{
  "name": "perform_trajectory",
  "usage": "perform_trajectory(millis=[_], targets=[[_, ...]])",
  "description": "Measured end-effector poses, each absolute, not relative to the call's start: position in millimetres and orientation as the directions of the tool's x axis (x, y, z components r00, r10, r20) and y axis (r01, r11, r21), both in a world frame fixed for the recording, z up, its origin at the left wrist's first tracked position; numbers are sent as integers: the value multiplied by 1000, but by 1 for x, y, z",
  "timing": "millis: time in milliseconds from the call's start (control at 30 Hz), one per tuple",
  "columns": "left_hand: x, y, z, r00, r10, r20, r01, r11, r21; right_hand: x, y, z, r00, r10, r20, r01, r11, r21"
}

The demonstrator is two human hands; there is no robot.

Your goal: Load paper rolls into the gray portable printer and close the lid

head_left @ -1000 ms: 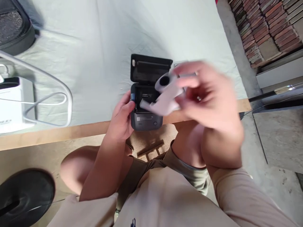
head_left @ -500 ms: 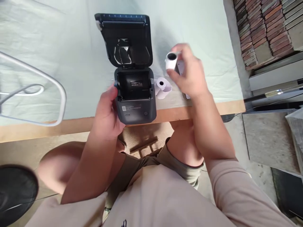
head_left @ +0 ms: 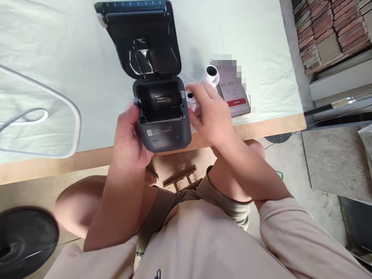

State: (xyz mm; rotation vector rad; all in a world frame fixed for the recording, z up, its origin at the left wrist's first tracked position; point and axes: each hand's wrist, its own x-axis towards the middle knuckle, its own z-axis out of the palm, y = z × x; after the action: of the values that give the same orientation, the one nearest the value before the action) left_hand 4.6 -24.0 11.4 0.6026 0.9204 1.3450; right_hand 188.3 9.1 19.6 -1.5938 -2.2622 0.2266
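Note:
My left hand (head_left: 128,135) grips the left side of a dark label printer (head_left: 162,135) over the table's front edge. The printer's lid (head_left: 141,38) stands raised, and its roll compartment (head_left: 158,99) holds no roll. To the right of the printer, my right hand (head_left: 212,114) closes around a small white paper roll (head_left: 191,101) with a dark core; fingers cover part of it. Just beyond that hand, a second white roll (head_left: 211,75) with a wider dark core stands on the cloth.
A phone (head_left: 234,91) showing a timer lies right of the rolls. A white cable (head_left: 77,120) loops at the left on the pale cloth (head_left: 87,58). The table's wooden edge (head_left: 58,164) runs above my knees. Bricks (head_left: 328,31) are stacked at the far right, and a black round object (head_left: 26,236) is at lower left.
My right hand has let go of the wider-core roll, leaving it beside the phone, and moved left and nearer to the small roll, closing on it. My left hand still holds the printer.

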Motion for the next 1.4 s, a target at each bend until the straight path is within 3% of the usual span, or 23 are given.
perform_trajectory(millis=[100, 233, 300, 367, 500, 667, 800, 900, 1000, 1100, 1167, 1267, 1400], targets=[[5, -23, 8, -69, 977, -203, -554, 132, 822, 192, 14, 20, -255, 938, 235, 822, 338, -458], [7, -25, 6, -97, 982, -160, -567, 78, 820, 201, 8, 33, -80, 886, 456, 681, 383, -624], [8, -28, 7, -66, 989, -135, -556, 76, 827, 200, 1, 42, -114, 800, 589, 636, 514, -575], [8, -30, 8, -36, 991, -128, -531, 90, 842, 195, -4, 49, -257, 715, 650, 607, 643, -467], [10, -33, 8, -5, 993, -114, -544, 93, 834, 186, 0, 51, -471, 665, 580, 613, 719, -326], [13, -34, 10, 18, 995, -102, -566, 94, 819, 184, 9, 45, -506, 752, 423, 686, 648, -331], [8, -33, 13, 6, 990, -143, -561, 122, 819, 186, 1, 43, -550, 632, 546, 573, 761, -303], [3, -33, 11, 43, 982, -183, -527, 178, 831, 190, -5, 43, -587, 550, 594, 428, 834, -349], [0, -33, 9, 51, 986, -161, -517, 164, 840, 192, -3, 43, -423, 609, 671, 373, 792, -484], [-1, -34, 9, 109, 984, -143, -487, 179, 855, 191, 5, 38, -215, 773, 597, 365, 630, -685], [-2, -33, 8, 143, 974, -176, -460, 223, 860, 190, 12, 33, -218, 817, 534, 246, 575, -780], [-5, -33, 7, 112, 969, -219, -475, 245, 845, 188, 16, 27, -235, 807, 542, 25, 562, -826], [-6, -34, 6, 147, 973, -177, -536, 229, 813, 185, 10, 25, -278, 892, 357, 111, 399, -910]])
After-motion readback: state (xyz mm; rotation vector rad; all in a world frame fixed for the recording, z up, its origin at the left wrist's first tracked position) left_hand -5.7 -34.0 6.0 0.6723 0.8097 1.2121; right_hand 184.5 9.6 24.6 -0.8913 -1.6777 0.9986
